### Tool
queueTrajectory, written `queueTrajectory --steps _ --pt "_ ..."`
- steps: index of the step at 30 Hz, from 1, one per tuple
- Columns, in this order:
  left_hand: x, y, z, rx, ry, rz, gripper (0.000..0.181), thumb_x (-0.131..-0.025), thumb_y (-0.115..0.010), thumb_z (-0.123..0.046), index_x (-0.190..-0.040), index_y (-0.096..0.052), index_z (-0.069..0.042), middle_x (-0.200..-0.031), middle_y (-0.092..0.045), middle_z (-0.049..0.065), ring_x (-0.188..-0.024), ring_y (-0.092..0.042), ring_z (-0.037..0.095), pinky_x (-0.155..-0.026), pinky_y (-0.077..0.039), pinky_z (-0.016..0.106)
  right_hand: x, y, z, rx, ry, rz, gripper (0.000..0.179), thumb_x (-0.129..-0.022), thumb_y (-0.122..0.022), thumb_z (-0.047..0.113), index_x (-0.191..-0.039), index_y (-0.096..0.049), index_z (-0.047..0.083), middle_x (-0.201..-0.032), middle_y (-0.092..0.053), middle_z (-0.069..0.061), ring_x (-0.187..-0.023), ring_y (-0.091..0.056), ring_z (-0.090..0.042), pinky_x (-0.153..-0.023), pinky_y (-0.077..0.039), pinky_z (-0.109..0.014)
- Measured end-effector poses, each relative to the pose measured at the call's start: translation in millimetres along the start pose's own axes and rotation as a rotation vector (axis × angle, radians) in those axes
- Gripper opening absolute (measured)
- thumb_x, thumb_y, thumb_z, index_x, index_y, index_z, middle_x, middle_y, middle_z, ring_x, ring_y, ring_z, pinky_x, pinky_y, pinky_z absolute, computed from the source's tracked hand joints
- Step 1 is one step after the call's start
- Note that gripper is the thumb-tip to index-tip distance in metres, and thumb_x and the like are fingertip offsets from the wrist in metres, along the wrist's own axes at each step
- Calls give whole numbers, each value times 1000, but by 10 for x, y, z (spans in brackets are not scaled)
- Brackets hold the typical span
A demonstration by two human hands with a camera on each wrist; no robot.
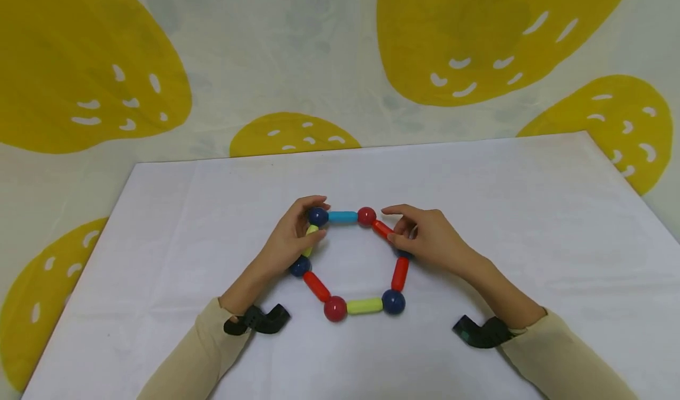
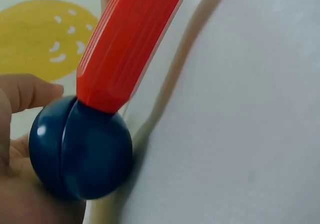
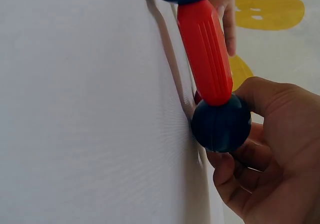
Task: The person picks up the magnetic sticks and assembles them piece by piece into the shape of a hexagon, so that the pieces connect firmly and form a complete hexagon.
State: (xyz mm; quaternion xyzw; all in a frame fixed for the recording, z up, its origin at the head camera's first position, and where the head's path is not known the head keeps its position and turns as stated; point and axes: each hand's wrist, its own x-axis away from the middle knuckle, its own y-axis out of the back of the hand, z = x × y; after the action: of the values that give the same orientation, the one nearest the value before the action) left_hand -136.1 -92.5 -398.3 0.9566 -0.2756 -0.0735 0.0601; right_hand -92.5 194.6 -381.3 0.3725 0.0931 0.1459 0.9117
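On the white tabletop lies a closed six-sided ring of toy building rods and balls. My left hand [image 1: 289,235] curls round its upper left side, the thumb over a yellow-green rod [image 1: 307,250] and the fingers behind a dark blue ball [image 1: 318,216]. My right hand [image 1: 438,238] grips the right corner, thumb and curled fingers at a red rod [image 1: 381,228] and a mostly covered blue ball [image 3: 221,122]. A light blue rod [image 1: 342,216] and a red ball [image 1: 366,216] span the far side. Nearest me are another red ball [image 1: 335,308], a yellow-green rod [image 1: 364,305] and a blue ball [image 1: 394,301].
The white table [image 1: 159,241] has its far edge against a pale cloth [image 1: 297,46] printed with large yellow fruit shapes. Black straps [image 1: 265,319] sit at both wrists, by the beige sleeves [image 1: 563,353].
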Motion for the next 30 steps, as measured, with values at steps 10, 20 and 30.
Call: queueTrajectory --steps 10,20,30 --pt "1 25 26 -91 8 57 62 -91 -58 5 -147 -31 -2 -153 -28 11 -141 -23 17 -112 -21 33 -126 -14 33 195 -73 -101 38 -84 -69 15 -122 -63 11 -80 -64 2 -72 -57 -16 -64 -47 -32" --pt "26 -12 -1 -466 75 -146 51 -89 -65 -10 -138 -48 -8 -127 -46 14 -109 -48 26 -89 -45 39 -175 -4 -19 245 -183 -181 36 -85 -64 18 -120 -63 10 -86 -66 -6 -68 -56 -20 -54 -47 -30" --pt "44 -83 44 -660 136 -241 50 -84 -73 -30 -128 -56 -12 -98 -52 8 -81 -50 21 -67 -44 32 -178 -135 -105 239 -130 -237 42 -88 -67 22 -127 -59 10 -87 -60 -5 -70 -51 -19 -55 -43 -30"
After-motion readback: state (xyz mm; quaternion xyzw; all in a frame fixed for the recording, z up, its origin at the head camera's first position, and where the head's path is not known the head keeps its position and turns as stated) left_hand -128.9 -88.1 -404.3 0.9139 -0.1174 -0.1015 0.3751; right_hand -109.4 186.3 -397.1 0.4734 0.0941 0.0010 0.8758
